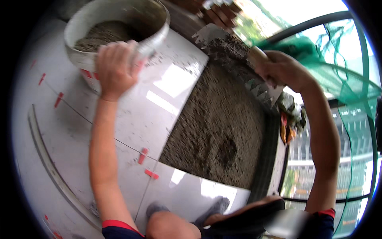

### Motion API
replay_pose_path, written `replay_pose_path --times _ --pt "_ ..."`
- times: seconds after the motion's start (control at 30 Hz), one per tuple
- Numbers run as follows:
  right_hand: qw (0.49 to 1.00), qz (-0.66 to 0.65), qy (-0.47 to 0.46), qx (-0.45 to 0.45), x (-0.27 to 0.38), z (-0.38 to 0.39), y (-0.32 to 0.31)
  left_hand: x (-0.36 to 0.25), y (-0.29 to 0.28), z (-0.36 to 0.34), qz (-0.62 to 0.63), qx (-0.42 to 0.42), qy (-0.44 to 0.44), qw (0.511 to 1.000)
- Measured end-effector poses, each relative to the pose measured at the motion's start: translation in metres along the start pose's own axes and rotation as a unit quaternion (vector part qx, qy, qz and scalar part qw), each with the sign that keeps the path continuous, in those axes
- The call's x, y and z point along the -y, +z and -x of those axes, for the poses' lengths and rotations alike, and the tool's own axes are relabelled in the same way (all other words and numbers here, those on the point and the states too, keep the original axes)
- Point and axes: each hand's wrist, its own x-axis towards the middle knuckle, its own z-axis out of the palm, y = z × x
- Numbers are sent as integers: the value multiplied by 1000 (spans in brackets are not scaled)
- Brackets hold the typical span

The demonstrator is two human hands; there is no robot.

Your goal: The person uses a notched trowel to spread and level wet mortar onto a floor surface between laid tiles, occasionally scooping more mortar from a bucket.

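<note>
My left hand point(115, 68) is closed over the near rim of a white bucket point(109, 12) at the upper left. Grey mortar point(105, 34) lies inside the bucket. My right hand point(283, 71) grips the pale handle of a notched trowel point(234, 59) with a toothed edge. Mortar clings to its blade. The trowel is over the far right part of a rectangular bed of grey mortar point(215, 123), and I cannot tell if it touches. A small hollow shows near the bed's front.
Glossy white tiles point(131, 127) border the bed, with red clips point(143, 155) in their joints. A long strip point(49, 161) lies at the left. Green netting point(318, 67) and a dark railing stand at the right. Bricks point(221, 16) are stacked at the back. My feet point(217, 207) are in front.
</note>
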Motion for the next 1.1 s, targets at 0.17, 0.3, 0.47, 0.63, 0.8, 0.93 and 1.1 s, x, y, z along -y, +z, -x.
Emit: replay_pose_path --times 0.17,0.3,0.47,0.63,0.8,0.93,1.1 --pt "948 -224 205 98 -228 95 93 10 -10 2 -37 30 24 999" --pt "859 -297 396 128 -313 181 187 20 -14 -10 -37 13 12 999" --pt "825 -413 357 147 -320 134 282 31 11 -2 -154 -8 -75 985" --pt "727 -596 338 49 -321 -15 341 27 16 -5 -157 -14 -65 985" --pt "745 -612 265 -25 -323 -18 365 10 13 -8 -167 -52 -1 985" --pt "734 -643 213 -54 -330 7 367 -3 9 -15 -147 -54 -14 988" --pt "767 -603 209 -73 -303 45 318 -6 5 -14 -139 -51 -52 988"
